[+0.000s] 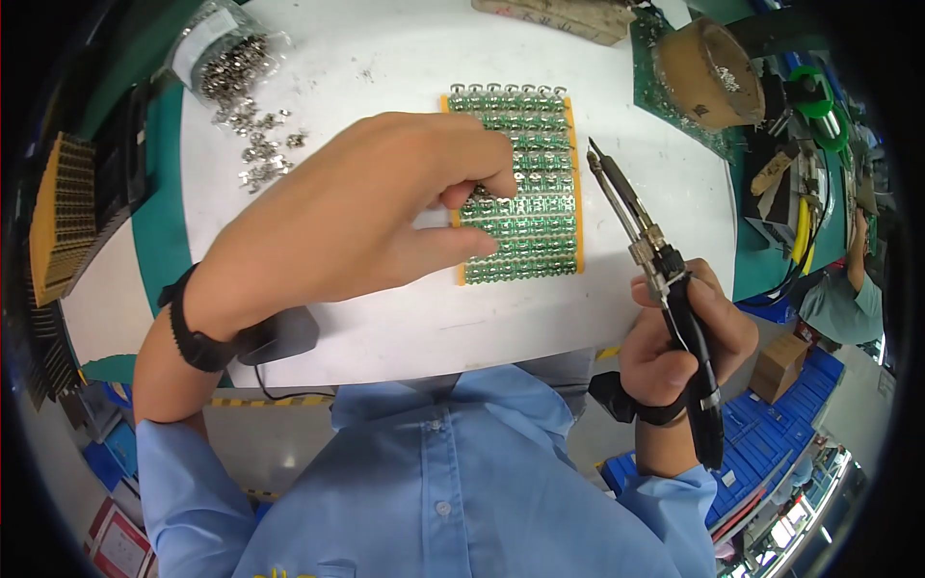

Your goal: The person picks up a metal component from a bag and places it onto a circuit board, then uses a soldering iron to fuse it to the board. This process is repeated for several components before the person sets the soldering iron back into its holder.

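My left hand is over a panel of small green circuit boards with yellow edge strips, covering part of its left side. Its thumb and forefinger are apart above the rows, the other fingers curled and mostly hidden. Shiny metal pieces sit in rows along the panel. In my right hand is a black-handled soldering iron with a thin metal tube running alongside its shaft. The iron's tip points up and away, just right of the panel, without touching it.
Loose metal parts spill from a clear plastic bag at the far left. At the far right stand a round brown container and a green solder spool. A dark device lies by my left wrist. Another person is at right.
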`<move>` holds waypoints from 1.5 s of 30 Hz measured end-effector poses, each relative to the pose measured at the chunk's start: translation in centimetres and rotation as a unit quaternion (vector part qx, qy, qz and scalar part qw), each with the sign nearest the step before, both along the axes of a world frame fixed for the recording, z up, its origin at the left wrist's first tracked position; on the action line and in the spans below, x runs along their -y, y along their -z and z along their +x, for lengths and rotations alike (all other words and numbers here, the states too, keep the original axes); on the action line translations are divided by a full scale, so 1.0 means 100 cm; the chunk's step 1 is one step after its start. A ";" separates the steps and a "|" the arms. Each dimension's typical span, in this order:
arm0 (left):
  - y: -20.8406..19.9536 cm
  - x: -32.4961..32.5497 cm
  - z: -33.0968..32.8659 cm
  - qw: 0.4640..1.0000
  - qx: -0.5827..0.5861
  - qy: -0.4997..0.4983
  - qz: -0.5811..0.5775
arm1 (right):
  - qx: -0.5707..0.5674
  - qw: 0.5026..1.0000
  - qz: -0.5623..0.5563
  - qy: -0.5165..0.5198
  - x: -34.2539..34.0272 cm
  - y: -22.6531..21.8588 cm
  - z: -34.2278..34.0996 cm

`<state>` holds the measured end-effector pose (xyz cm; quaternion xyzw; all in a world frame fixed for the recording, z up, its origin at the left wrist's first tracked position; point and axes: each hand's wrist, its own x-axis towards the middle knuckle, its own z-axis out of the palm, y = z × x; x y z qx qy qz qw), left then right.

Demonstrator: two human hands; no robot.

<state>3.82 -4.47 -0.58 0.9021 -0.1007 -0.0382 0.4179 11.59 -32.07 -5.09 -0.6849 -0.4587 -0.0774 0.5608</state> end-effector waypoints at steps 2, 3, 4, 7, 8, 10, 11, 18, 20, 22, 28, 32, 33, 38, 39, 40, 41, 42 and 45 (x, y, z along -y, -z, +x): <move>-0.008 0.001 0.004 1.000 -0.006 -0.005 0.003 | 0.021 0.999 -0.027 0.008 0.003 0.000 0.003; -0.013 0.000 0.004 1.000 -0.020 -0.008 -0.002 | 0.027 0.999 -0.038 0.014 0.003 0.001 0.003; -0.017 -0.002 0.002 0.999 -0.035 -0.012 -0.006 | 0.027 0.999 -0.025 0.015 0.003 0.002 0.002; -0.017 -0.025 -0.018 0.985 0.037 -0.161 -0.043 | 0.039 0.998 -0.028 0.037 0.004 0.006 0.002; -0.018 -0.034 -0.026 0.967 0.073 -0.233 -0.069 | 0.035 0.998 -0.018 0.040 0.001 0.005 0.001; -0.007 -0.052 -0.046 0.951 0.060 -0.296 -0.062 | 0.029 0.999 -0.020 0.034 -0.003 0.005 0.003; -0.006 -0.054 -0.055 0.929 0.053 -0.361 -0.062 | 0.032 0.999 -0.019 0.029 -0.004 0.002 0.002; 0.005 -0.048 -0.052 0.934 0.097 -0.321 0.126 | 0.018 0.999 -0.018 0.047 -0.009 0.005 -0.003; 0.003 -0.047 -0.047 0.935 0.113 -0.291 0.165 | 0.015 0.999 -0.015 0.049 -0.007 0.005 -0.002; 0.005 -0.046 -0.045 0.946 0.062 -0.277 0.156 | 0.035 0.998 -0.017 0.048 -0.006 0.009 -0.001; -0.002 -0.040 -0.043 0.944 0.053 -0.299 0.127 | 0.057 0.998 -0.002 0.040 -0.002 0.010 0.002; -0.011 -0.039 -0.050 0.934 0.018 -0.346 0.086 | 0.059 0.998 -0.002 0.032 -0.003 0.009 0.003; -0.009 -0.039 -0.052 0.932 0.019 -0.359 0.044 | 0.058 0.998 -0.002 0.031 -0.003 0.010 0.003; -0.006 -0.039 -0.055 0.927 0.031 -0.373 -0.019 | 0.057 0.998 -0.006 0.027 -0.003 0.012 0.002; -0.006 -0.040 -0.056 0.929 0.034 -0.368 -0.008 | 0.056 0.998 -0.007 0.026 -0.003 0.012 0.002; -0.005 -0.041 -0.056 0.929 0.036 -0.369 -0.008 | 0.057 0.998 -0.007 0.025 -0.004 0.012 0.002; -0.004 -0.043 -0.056 0.927 0.051 -0.371 -0.011 | 0.057 0.998 -0.008 0.028 -0.004 0.012 0.003; -0.003 -0.045 -0.056 0.925 0.066 -0.373 -0.014 | 0.058 0.998 -0.009 0.032 -0.004 0.012 0.003; 0.000 -0.047 -0.058 0.931 0.061 -0.360 0.005 | 0.054 0.998 -0.014 0.040 -0.004 0.013 0.002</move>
